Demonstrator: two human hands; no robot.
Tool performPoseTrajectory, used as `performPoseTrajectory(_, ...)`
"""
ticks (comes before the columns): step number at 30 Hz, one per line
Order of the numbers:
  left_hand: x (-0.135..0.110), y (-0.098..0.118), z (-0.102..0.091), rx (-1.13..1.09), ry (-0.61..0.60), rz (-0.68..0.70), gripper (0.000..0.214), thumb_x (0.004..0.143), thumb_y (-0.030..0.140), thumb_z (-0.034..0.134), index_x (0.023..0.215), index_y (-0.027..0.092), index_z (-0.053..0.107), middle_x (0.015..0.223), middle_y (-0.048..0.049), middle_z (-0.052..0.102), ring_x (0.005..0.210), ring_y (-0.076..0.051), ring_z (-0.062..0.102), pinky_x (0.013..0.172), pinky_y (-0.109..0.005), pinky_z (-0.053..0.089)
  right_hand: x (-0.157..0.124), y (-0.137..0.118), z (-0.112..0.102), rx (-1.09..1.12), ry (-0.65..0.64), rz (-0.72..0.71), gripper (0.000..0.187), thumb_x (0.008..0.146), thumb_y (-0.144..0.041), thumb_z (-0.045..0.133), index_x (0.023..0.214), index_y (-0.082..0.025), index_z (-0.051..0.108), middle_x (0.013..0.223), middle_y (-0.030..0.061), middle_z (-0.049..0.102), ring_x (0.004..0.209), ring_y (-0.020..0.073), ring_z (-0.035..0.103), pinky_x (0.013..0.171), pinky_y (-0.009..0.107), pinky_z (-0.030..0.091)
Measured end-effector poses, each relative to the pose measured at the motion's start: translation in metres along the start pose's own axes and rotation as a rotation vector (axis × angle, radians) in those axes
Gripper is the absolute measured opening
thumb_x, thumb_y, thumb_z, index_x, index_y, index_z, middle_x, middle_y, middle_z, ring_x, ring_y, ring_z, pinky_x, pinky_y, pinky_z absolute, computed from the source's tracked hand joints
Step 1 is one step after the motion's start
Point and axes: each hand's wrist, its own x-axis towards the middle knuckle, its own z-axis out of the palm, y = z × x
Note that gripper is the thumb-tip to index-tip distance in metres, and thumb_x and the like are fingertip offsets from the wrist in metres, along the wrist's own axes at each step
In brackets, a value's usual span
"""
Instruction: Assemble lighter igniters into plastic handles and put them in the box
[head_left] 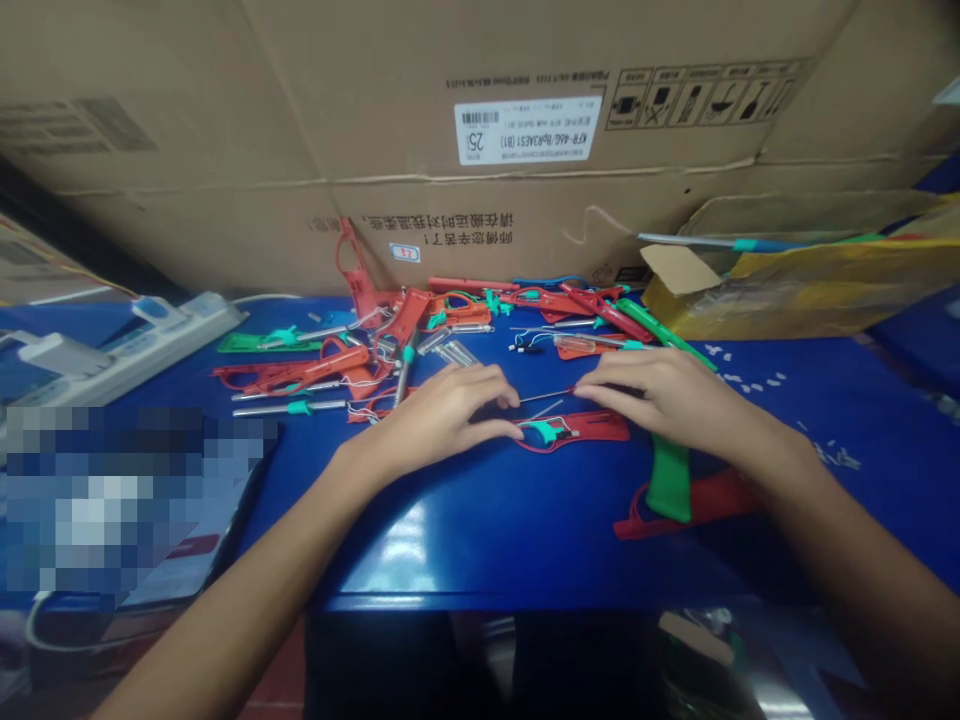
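Note:
My left hand (442,410) rests on the blue table (480,520) with its fingers curled, fingertips pinching at the left end of a flat red plastic piece (592,428) that carries a teal clip (544,431). My right hand (660,392) lies just right of it, fingers pinched on a thin metal rod (546,397) that runs between both hands above the red piece. A green strip (669,478) and another red piece (720,497) lie under my right wrist.
A heap of red and green plastic parts with metal rods (420,340) covers the table behind my hands. Large cardboard boxes (480,130) wall off the back. A white power strip (127,340) lies at left, a yellow bag (810,280) at right.

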Motion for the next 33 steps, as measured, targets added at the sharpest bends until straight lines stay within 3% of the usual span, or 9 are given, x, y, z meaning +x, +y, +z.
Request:
performPoseTrajectory(3,0.000,-0.002,-0.001,0.057,0.044,-0.002,0.021,0.101,0.036,0.061,0.104,0.017,0.065,0.103,-0.0047,0.068,0.098,-0.019,0.064,0.090,-0.034,0.047,-0.001,0.007,0.000,-0.006,0.006,0.015,0.033,0.104,-0.036,0.048,0.114,-0.022,0.075,0.117,0.0078,0.076,0.105,0.0251,0.070,0.090,0.038,0.052)
performPoseTrajectory(8,0.000,-0.005,0.000,0.136,0.048,-0.014,0.019,0.104,0.031,0.054,0.101,0.016,0.066,0.098,-0.0044,0.068,0.093,-0.018,0.063,0.088,-0.034,0.046,0.001,0.000,0.008,0.028,-0.017,0.005,0.035,0.104,-0.040,0.048,0.119,-0.020,0.073,0.124,0.0105,0.072,0.112,0.0262,0.068,0.093,0.039,0.053)
performPoseTrajectory(11,0.001,-0.003,0.002,0.153,0.034,-0.003,0.021,0.105,0.031,0.053,0.099,0.016,0.067,0.095,-0.0039,0.069,0.090,-0.018,0.062,0.087,-0.033,0.045,0.003,-0.006,0.015,0.056,-0.020,-0.013,0.035,0.104,-0.042,0.050,0.122,-0.019,0.070,0.121,0.0101,0.072,0.109,0.0249,0.069,0.091,0.036,0.053)
performPoseTrajectory(16,0.002,0.001,0.004,0.114,-0.010,-0.012,0.026,0.104,0.038,0.054,0.100,0.017,0.068,0.097,-0.0030,0.069,0.091,-0.017,0.062,0.088,-0.033,0.045,0.006,-0.009,0.019,0.090,-0.063,-0.049,0.029,0.105,-0.032,0.047,0.107,-0.020,0.074,0.109,0.0070,0.072,0.094,0.0207,0.070,0.083,0.032,0.052)
performPoseTrajectory(21,-0.001,-0.001,0.002,0.061,-0.055,-0.027,0.033,0.095,0.049,0.065,0.105,0.018,0.068,0.105,-0.0034,0.069,0.099,-0.020,0.063,0.094,-0.035,0.045,0.006,-0.012,0.016,0.092,-0.065,-0.041,0.026,0.105,-0.029,0.048,0.103,-0.020,0.072,0.106,0.0057,0.073,0.093,0.0205,0.069,0.080,0.032,0.050)
performPoseTrajectory(26,-0.002,-0.002,0.002,0.072,-0.087,-0.026,0.026,0.094,0.042,0.070,0.103,0.019,0.070,0.103,-0.0035,0.070,0.099,-0.021,0.064,0.093,-0.037,0.044,0.006,-0.015,0.019,0.099,-0.009,-0.053,0.023,0.104,-0.027,0.049,0.103,-0.020,0.071,0.105,0.0058,0.073,0.093,0.0203,0.069,0.080,0.032,0.050)
performPoseTrajectory(33,-0.003,-0.001,-0.002,0.033,-0.105,-0.043,0.026,0.100,0.043,0.061,0.103,0.020,0.072,0.103,-0.0037,0.070,0.098,-0.020,0.065,0.091,-0.037,0.045,0.008,-0.018,0.025,0.135,0.046,-0.034,0.024,0.104,-0.030,0.049,0.105,-0.020,0.071,0.105,0.0067,0.073,0.094,0.0200,0.069,0.082,0.032,0.052)
